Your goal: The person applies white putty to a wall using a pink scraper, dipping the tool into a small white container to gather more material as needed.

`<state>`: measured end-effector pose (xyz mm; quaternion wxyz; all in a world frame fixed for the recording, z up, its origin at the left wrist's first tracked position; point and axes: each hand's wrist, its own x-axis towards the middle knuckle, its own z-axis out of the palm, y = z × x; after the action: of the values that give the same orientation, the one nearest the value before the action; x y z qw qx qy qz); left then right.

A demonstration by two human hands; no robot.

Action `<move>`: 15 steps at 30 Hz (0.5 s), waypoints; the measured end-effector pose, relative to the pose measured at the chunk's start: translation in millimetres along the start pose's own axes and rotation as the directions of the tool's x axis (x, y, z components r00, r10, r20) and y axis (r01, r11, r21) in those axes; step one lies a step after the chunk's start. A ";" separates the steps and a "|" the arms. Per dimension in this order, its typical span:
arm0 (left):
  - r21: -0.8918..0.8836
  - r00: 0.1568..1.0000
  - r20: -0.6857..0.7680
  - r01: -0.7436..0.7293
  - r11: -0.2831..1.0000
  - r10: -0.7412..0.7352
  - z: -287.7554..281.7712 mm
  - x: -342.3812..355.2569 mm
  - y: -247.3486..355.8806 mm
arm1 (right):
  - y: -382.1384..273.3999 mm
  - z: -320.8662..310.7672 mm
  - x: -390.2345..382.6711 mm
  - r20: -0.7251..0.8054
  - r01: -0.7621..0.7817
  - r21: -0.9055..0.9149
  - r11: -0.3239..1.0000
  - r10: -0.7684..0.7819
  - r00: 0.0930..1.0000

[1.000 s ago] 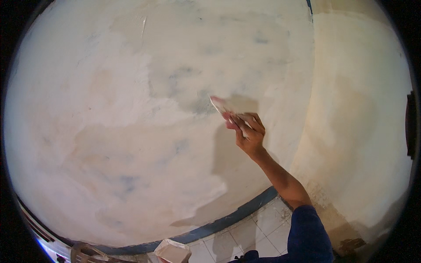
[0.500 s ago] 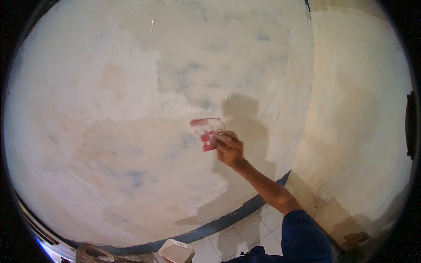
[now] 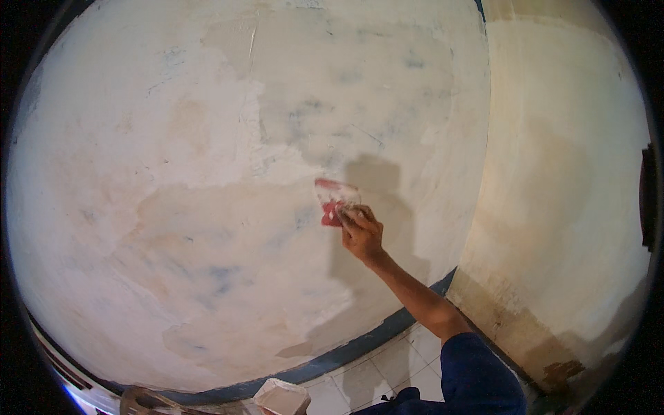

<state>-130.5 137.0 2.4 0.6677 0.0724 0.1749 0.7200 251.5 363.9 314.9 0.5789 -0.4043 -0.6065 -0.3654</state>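
Observation:
My right hand (image 3: 362,232) grips a red putty scraper (image 3: 330,214), fingers closed around its near end. White filler smears much of the scraper's broad blade, which lies at the patchy white wall (image 3: 277,228); whether it presses flat on the surface I cannot tell. Bluish stains and rough filler edges show around the blade. My left hand is out of sight. At the bottom stands a squarish tub (image 3: 283,397) with pale stuff in it.
A dark blue skirting band (image 3: 346,354) runs along the wall's foot above white floor tiles (image 3: 363,384). To the right, a cream side wall (image 3: 553,173) meets the corner. A brown curved object, perhaps a chair back (image 3: 142,401), sits at lower left.
My right hand has turned the scraper a little, and its blade has shifted slightly up and to the right across the wall. My grip stays closed.

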 end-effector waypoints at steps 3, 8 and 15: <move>0.147 0.991 -0.005 -0.129 0.981 0.131 -39.2 14.8 1.7 | -16.3 -4.1 9.9 -0.088 0.019 0.101 0.995 -0.010 0.996; 0.542 0.864 0.291 -0.503 0.674 0.411 28.4 -2.6 2.5 | 2.1 3.5 88.0 -0.241 0.126 -0.037 0.991 -0.131 0.962; 0.398 0.919 0.124 -0.392 0.829 0.375 25.5 -16.0 -0.7 | -26.7 51.0 32.8 0.068 0.097 -0.101 0.990 -0.091 0.994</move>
<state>-119.6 125.2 27.9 0.4822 0.2608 0.2920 0.7837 206.2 401.8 345.1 0.5197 -0.4162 -0.6232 -0.4104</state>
